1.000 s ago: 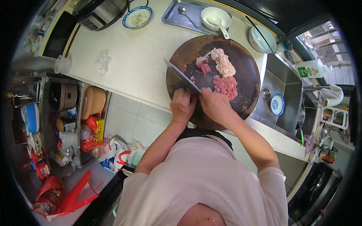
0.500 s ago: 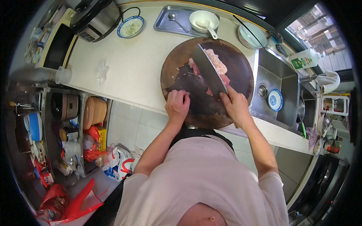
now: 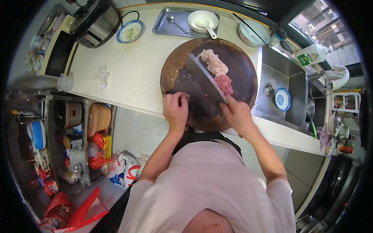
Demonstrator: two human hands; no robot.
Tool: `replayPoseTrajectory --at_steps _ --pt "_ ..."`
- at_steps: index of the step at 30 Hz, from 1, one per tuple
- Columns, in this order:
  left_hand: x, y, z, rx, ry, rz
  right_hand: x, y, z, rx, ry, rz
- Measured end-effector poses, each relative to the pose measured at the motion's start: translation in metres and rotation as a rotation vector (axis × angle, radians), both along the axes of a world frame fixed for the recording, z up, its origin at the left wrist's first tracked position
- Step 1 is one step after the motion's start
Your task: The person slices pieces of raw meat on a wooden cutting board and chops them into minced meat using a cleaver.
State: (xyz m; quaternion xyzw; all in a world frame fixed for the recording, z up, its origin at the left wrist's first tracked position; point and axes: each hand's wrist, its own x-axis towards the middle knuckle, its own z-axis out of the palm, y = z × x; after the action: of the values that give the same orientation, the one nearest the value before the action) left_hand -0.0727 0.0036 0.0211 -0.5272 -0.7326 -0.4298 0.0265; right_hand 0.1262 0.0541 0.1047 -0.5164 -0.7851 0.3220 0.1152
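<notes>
My right hand (image 3: 238, 115) grips a cleaver (image 3: 206, 79) whose dark, broad blade slants across a round wooden chopping board (image 3: 243, 87). Along the blade's right side lies a heap of chopped meat (image 3: 213, 62), pale at the far end and redder close to my right hand. My left hand (image 3: 175, 110) rests at the board's near left edge, fingers curled closed around a small piece of meat (image 3: 187, 96) that pokes out at the fingertips. Tiny scraps dot the board left of the blade, which is smeared by motion.
Behind the board stands a metal tray (image 3: 161, 27) with a spoon (image 3: 176, 24) and a white handled bowl (image 3: 202, 19). A blue-rimmed dish (image 3: 130, 31) sits by a rice cooker (image 3: 95, 25). On the right is a sink (image 3: 268, 70) with a small bowl (image 3: 283, 99) inside.
The cleaver has swung slightly left and blurred. Meat pieces seen left of the blade no longer show there; more of the red meat shows on its right. The whole view has shifted a little.
</notes>
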Motion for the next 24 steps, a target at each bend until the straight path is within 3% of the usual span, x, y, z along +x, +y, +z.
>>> replayPoseTrajectory --at_steps 8,18,24 --pt "-0.003 -0.001 -0.013 -0.053 0.047 0.016 -0.033 -0.019 -0.026 0.277 -0.004 0.252" --pt "-0.005 0.004 -0.013 -0.036 0.055 -0.011 -0.017 -0.028 -0.015 0.274 -0.223 0.388" --pt "-0.007 0.004 -0.021 -0.054 0.040 -0.043 -0.073 -0.001 -0.031 0.319 -0.171 0.385"
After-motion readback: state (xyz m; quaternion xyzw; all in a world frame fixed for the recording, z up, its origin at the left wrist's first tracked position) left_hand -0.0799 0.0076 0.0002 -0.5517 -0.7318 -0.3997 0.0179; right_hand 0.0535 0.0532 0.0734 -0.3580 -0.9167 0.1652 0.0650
